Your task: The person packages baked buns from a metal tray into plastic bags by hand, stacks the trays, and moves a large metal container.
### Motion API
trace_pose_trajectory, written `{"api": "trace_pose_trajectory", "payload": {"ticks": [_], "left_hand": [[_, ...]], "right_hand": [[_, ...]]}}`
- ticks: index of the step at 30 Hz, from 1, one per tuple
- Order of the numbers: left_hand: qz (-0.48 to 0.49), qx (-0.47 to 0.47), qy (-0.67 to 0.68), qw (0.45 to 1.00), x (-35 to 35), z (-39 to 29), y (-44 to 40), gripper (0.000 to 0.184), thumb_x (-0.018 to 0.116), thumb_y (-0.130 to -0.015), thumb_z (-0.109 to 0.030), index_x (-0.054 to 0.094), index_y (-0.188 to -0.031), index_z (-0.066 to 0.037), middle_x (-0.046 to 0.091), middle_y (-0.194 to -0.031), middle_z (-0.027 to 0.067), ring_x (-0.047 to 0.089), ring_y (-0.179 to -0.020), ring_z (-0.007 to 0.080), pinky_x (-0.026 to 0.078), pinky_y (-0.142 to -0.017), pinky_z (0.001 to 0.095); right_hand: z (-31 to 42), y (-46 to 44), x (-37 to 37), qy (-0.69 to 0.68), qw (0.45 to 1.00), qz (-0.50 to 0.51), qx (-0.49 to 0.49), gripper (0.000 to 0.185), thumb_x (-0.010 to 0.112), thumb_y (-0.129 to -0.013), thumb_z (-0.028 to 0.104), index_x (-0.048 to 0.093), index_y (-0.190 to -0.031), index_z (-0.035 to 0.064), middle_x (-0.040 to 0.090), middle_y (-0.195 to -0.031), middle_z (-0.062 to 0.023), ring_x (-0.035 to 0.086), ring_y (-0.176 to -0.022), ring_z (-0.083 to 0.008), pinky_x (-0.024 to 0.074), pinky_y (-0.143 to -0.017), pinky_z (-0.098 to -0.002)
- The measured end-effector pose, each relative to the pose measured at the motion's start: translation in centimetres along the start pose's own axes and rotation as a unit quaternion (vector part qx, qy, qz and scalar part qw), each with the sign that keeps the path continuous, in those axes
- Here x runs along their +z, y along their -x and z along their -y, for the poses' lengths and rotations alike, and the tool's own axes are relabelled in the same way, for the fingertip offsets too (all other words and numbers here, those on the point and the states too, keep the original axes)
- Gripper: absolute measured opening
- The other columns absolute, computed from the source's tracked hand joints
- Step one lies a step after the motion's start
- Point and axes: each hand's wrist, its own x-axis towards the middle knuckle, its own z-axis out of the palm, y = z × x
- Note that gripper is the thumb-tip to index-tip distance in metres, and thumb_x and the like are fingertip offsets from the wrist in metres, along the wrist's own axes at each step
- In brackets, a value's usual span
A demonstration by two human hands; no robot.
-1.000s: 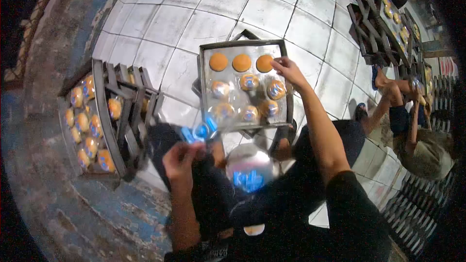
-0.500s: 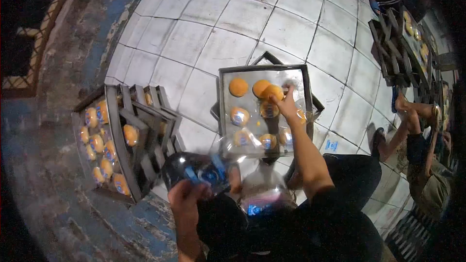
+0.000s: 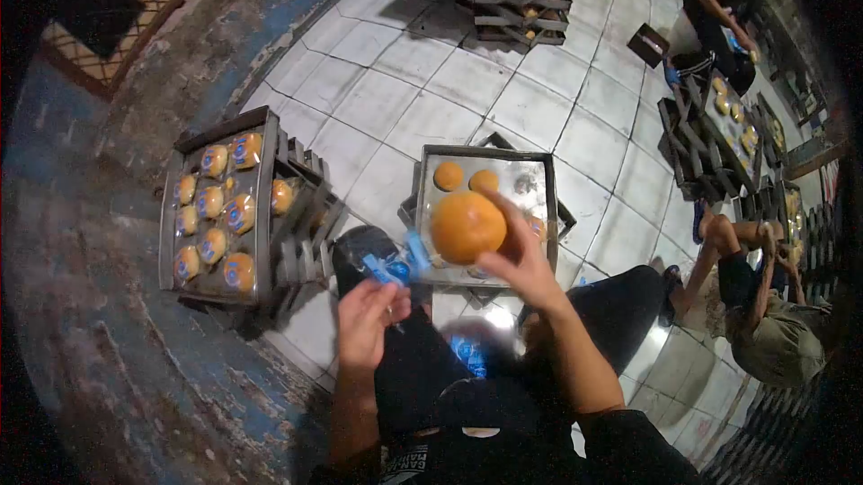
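My right hand point(image 3: 526, 260) grips a round golden-brown bun point(image 3: 467, 228), raised above the tray and close to the camera. The fingers of my left hand point(image 3: 367, 319) pinch a clear plastic bag point(image 3: 395, 262) with blue print, partly blurred, to the left of the bun. Below and beyond the bun is a metal tray point(image 3: 521, 172) with two bare buns in its far row, a bare bun point(image 3: 449, 176) among them. Other buns on this tray are mostly hidden behind the held bun and my right hand. More blue-printed bags point(image 3: 467, 355) lie between my legs.
On my left, a stack of trays bears a tray of wrapped buns point(image 3: 209, 202). Further tray stacks point(image 3: 508, 0) stand at the back. To the right, a seated person point(image 3: 773, 332) and another person point(image 3: 719, 17) are beside trays of buns point(image 3: 735, 130). White tiles cover the floor.
My right hand has lifted a bun off the tray toward the camera. My left hand still holds the bag. The view has tilted up, showing more of the back stacks and the far person.
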Motion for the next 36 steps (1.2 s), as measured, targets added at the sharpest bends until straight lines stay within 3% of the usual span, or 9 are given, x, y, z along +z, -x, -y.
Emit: {"api": "trace_pose_trajectory", "payload": {"ticks": [3, 6, 10, 15, 21, 23, 25, 28, 36], "left_hand": [[0.044, -0.029, -0.019, 0.998, -0.1, -0.9, 2.7, 0.038, 0.074, -0.1, -0.017, 0.061, -0.13, 0.0, 0.076, -0.109, 0.0179, 0.076, -0.087, 0.02, 0.065, -0.079, 0.0322], [0.278, -0.073, -0.051, 0.956, -2.4, -2.5, 4.1, 0.085, 0.087, -0.087, -0.018, 0.041, -0.156, 0.0, 0.065, -0.139, 0.0149, 0.064, -0.129, 0.0225, 0.051, -0.111, 0.038], [0.415, -0.095, -0.184, 0.886, -0.4, -2.6, 4.2, 0.075, 0.087, -0.089, -0.016, 0.049, -0.151, 0.001, 0.065, -0.14, 0.0105, 0.061, -0.127, 0.0177, 0.049, -0.11, 0.0356], [0.447, -0.052, -0.205, 0.869, -0.3, -2.2, 5.5, 0.07, 0.087, -0.089, -0.017, 0.052, -0.147, 0.0, 0.068, -0.133, 0.0074, 0.064, -0.121, 0.0161, 0.051, -0.106, 0.034], [0.48, -0.114, -0.185, 0.85, 1.3, -1.7, 6.2, 0.087, 0.083, -0.088, 0.001, 0.035, -0.16, -0.004, 0.061, -0.141, 0.0091, 0.058, -0.132, 0.0202, 0.053, -0.106, 0.0372], [0.272, 0.012, -0.138, 0.952, 1.7, -0.9, 7.0, 0.104, 0.086, -0.084, 0.003, 0.025, -0.166, -0.013, 0.059, -0.146, 0.0141, 0.056, -0.136, 0.0248, 0.053, -0.107, 0.042], [0.188, 0.107, -0.215, 0.952, 1.1, 1.1, 5.9, 0.098, 0.082, -0.094, -0.022, 0.018, -0.168, -0.02, 0.054, -0.153, 0.0178, 0.058, -0.136, 0.0322, 0.052, -0.108, 0.0498], [0.261, -0.147, 0.294, 0.908, 2.7, 1.0, 5.2, 0.076, 0.04, -0.106, -0.066, 0.026, -0.166, -0.021, 0.052, -0.154, 0.0241, 0.052, -0.139, 0.0507, 0.045, -0.109, 0.0734], [0.194, 0.028, 0.317, 0.928, 4.9, -1.6, 4.8, 0.062, 0.039, -0.11, -0.059, 0.034, -0.161, -0.025, 0.052, -0.15, 0.0253, 0.051, -0.139, 0.0542, 0.047, -0.102, 0.0806]], "right_hand": [[4.6, 2.1, 0.8, 0.088, 0.994, 0.065, 0.019, 0.093, 0.088, -0.089, 0.025, 0.034, -0.162, 0.0024, 0.047, -0.157, -0.0151, 0.05, -0.144, -0.0259, 0.0394, -0.12, -0.0384], [8.2, 3.2, 0.1, 0.152, 0.974, 0.157, 0.06, 0.089, 0.09, -0.087, 0.025, 0.039, -0.155, 0.0012, 0.053, -0.151, -0.0169, 0.055, -0.139, -0.027, 0.0438, -0.117, -0.0389], [9.8, 4.4, 1.9, 0.219, 0.928, 0.283, 0.101, 0.074, 0.09, -0.086, 0.029, 0.047, -0.139, 0.0007, 0.063, -0.135, -0.0183, 0.064, -0.126, -0.0277, 0.052, -0.108, -0.0404], [12.8, 4.6, 2.5, 0.388, 0.835, 0.387, -0.051, 0.061, 0.086, -0.089, 0.038, 0.063, -0.13, -0.001, 0.066, -0.125, -0.0181, 0.068, -0.114, -0.0362, 0.0551, -0.097, -0.0441], [12.9, 4.8, 4.7, 0.378, 0.76, 0.526, 0.042, 0.047, 0.083, -0.088, 0.037, 0.074, -0.117, 0.0006, 0.074, -0.096, -0.0201, 0.073, -0.084, -0.037, 0.0577, -0.079, -0.0446], [12.2, 4.0, 3.2, 0.495, 0.748, 0.432, -0.089, 0.033, 0.078, -0.091, 0.028, 0.075, -0.114, 0.0048, 0.075, -0.09, -0.016, 0.074, -0.087, -0.0356, 0.0578, -0.078, -0.0455], [13.7, 4.7, 5.4, 0.573, 0.72, 0.391, -0.028, 0.024, 0.072, -0.092, 0.02, 0.077, -0.113, 0.0101, 0.077, -0.098, -0.0105, 0.075, -0.089, -0.0316, 0.0592, -0.076, -0.0444], [10.5, 6.9, 7.6, 0.668, 0.627, 0.309, -0.256, 0.021, 0.066, -0.089, 0.019, 0.074, -0.103, 0.0059, 0.077, -0.097, -0.0122, 0.077, -0.08, -0.0262, 0.061, -0.065, -0.041], [10.4, 8.9, 10.6, 0.467, 0.816, 0.306, -0.152, 0.025, 0.067, -0.098, 0.024, 0.062, -0.113, 0.0049, 0.071, -0.096, -0.0154, 0.073, -0.085, -0.0368, 0.0583, -0.069, -0.0479]]}}
